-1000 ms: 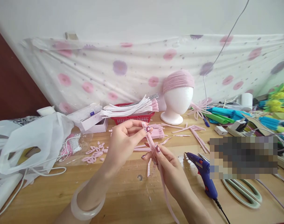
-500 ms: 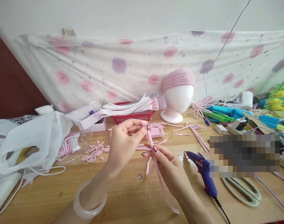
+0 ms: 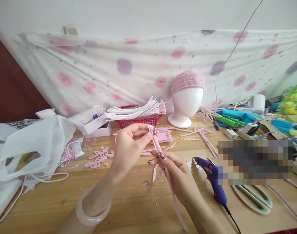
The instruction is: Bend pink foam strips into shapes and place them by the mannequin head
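Observation:
Between thumb and fingers, my left hand (image 3: 131,143) pinches the upper end of a pink fuzzy strip (image 3: 173,195). Lower down, my right hand (image 3: 174,165) grips the same strip, whose tail hangs toward the front of the table. A printed tape, like a measuring tape (image 3: 155,173), runs along the strip at my fingers and curls out below them. Behind my hands lies a bundle of pink strips (image 3: 164,136), partly hidden. Small pink loops (image 3: 98,159) lie left of my left hand.
A blue glue gun (image 3: 214,178) and scissors (image 3: 255,198) lie to the right. Behind stand a red basket (image 3: 138,122) of white and pink stems and a foam head (image 3: 187,104) with a pink wrap. Plastic bags (image 3: 28,146) are at left, a power strip and colourful materials at right.
Both hands keep their grip on the strip and have hardly moved. The strip's hanging tail has swung slightly downward and straightened.

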The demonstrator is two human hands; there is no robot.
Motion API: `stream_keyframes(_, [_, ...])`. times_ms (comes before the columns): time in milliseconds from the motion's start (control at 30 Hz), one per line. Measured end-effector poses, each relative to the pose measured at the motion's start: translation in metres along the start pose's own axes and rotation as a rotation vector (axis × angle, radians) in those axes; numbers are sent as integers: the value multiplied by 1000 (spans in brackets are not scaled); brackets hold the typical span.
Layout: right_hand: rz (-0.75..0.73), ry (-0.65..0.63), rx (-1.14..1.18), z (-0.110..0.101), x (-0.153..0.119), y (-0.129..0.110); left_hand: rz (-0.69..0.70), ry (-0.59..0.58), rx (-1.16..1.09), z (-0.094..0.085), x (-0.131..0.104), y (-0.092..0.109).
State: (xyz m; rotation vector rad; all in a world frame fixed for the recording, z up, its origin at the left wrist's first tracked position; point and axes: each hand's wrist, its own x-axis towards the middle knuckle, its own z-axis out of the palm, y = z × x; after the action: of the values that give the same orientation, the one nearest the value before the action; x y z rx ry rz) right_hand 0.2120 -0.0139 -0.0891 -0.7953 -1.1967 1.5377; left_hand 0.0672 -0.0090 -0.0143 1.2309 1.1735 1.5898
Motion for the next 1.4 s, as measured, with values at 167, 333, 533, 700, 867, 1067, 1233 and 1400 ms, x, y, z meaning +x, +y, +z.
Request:
stream_keyframes(167, [4,-12,21,0,0,-1,-15,-38,-33,-2,2,-3])
stream_keyframes(333, [34,-4,73,1,0,-3,-66,-54,-97,-3,4,-4])
stream_keyframes(533, [64,-7,109,2,0,-6,-161,-77,-231,-2,6,-1])
stream_keyframes(700, [67,0,89,1,-1,-10,-194,-105,-277,-2,6,0])
stream_keyframes(867, [83,3,102,-2,-1,-6,-202,-121,-296,-3,7,-2])
stream_keyframes(1067, [93,0,115,-6,0,-1,-200,-103,-280,-1,7,-3])
stream_keyframes(1233, [91,15,127,-3,-1,-3,-212,-105,-264,-1,7,-1])
stream_keyframes(1400, [82,20,132,-1,-1,-5,-225,-107,-253,-3,7,-1])
